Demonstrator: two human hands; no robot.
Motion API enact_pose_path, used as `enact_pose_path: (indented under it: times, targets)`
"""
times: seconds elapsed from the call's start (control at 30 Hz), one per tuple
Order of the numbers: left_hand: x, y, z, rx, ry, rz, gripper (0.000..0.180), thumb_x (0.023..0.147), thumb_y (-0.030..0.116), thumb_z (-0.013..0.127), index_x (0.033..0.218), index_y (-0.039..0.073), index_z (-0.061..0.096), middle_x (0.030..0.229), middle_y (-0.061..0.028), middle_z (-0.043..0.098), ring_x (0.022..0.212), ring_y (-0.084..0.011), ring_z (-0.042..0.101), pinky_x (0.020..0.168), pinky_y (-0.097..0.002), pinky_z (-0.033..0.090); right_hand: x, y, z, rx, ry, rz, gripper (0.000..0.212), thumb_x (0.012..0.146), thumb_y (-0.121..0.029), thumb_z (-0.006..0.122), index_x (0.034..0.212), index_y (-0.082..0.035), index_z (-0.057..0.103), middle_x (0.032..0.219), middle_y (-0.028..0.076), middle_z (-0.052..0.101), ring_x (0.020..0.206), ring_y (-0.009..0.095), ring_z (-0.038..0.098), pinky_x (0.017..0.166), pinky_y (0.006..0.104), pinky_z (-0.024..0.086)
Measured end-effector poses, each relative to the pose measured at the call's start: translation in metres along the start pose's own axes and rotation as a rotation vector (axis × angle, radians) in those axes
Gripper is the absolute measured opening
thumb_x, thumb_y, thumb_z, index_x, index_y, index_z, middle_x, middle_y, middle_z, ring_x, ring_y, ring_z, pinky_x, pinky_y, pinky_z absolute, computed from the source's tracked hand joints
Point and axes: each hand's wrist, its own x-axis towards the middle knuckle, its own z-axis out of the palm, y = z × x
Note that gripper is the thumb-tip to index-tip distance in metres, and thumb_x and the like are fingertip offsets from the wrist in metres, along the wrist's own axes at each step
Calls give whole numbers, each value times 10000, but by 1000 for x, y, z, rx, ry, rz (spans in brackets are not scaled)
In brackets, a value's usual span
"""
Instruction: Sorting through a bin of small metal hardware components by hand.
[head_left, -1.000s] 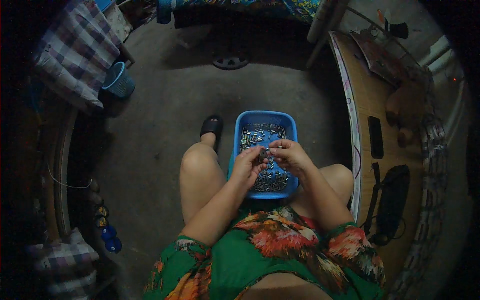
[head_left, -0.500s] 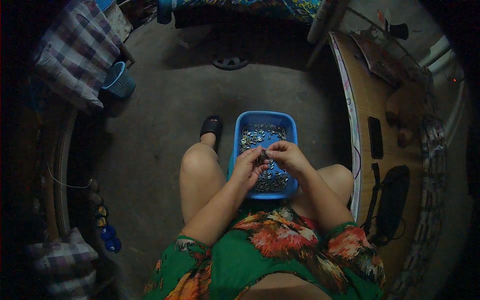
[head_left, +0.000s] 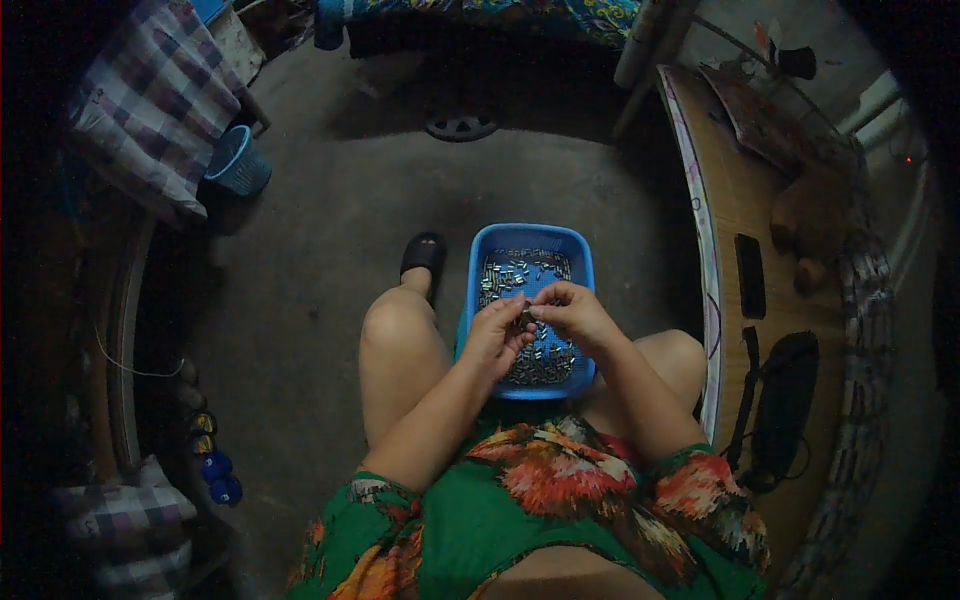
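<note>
Both hands meet above a blue plastic basket (head_left: pixel 585 262) that sits between my knees. Many small shiny metal cylinders (head_left: pixel 540 372) lie in it, heaped at its near end and scattered over the mesh bottom. My left hand (head_left: pixel 499 333) is curled round small metal pieces, partly hidden by the fingers. My right hand (head_left: pixel 571 311) pinches at the same spot, its thumb and forefinger touching or nearly touching the left fingertips. What lies between the right fingertips is too small to make out.
A wooden table (head_left: pixel 740 150) stands at the right, with a black phone (head_left: pixel 750 275) and a dark bag (head_left: pixel 785 405) on it. A light blue bin (head_left: pixel 240 165) is at the far left beside checked cloth (head_left: pixel 150 110). Blue shoes (head_left: pixel 220 478) lie on the floor.
The right fingers have shifted very slightly against the left fingertips. Both hands otherwise keep their place over the basket.
</note>
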Motion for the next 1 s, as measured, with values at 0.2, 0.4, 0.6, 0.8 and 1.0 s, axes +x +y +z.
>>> enact_pose_path:
  times: [0.2, 0.4, 0.6, 0.8, 1.0]
  targets:
    - [1, -2, -4, 9, -16, 5, 183, 824, 215, 544, 901, 50, 536, 741, -41, 565, 603, -120, 544, 519, -214, 465, 0, 1, -3, 59, -71, 57, 147, 721, -133, 652, 791, -91, 529, 587, -33, 479, 443, 39, 373, 377, 174, 252]
    - [-2, 2, 2, 118, -96, -7, 165, 812, 202, 561, 891, 59, 537, 747, -34, 564, 608, -122, 543, 512, -210, 455, -1, 3, -8, 48, -85, 82, 158, 727, -182, 653, 784, -97, 532, 607, -34, 493, 462, 39, 390, 384, 174, 262]
    - [-2, 2, 4, 13, -53, -22, 179, 826, 246, 547, 883, 80, 512, 738, -16, 555, 596, -113, 538, 477, -202, 430, -1, 0, -6, 227, -59, 92, 140, 746, -165, 632, 818, -94, 535, 603, -32, 483, 442, 36, 367, 380, 172, 254]
    - [-1, 3, 6, -7, -64, -49, 205, 834, 284, 532, 875, 84, 510, 719, -15, 554, 586, -113, 536, 480, -195, 427, -4, -10, -5, 115, -133, 37, 160, 752, -163, 626, 857, -76, 542, 619, -30, 497, 457, 37, 384, 407, 165, 282]
    - [-3, 2, 5, 12, -5, -35, 214, 834, 285, 527, 858, 72, 531, 756, -37, 571, 663, -130, 547, 554, -226, 457, 3, 0, -10, 176, -161, 62, 146, 745, -155, 631, 827, -76, 539, 614, -27, 499, 463, 36, 387, 405, 167, 280]
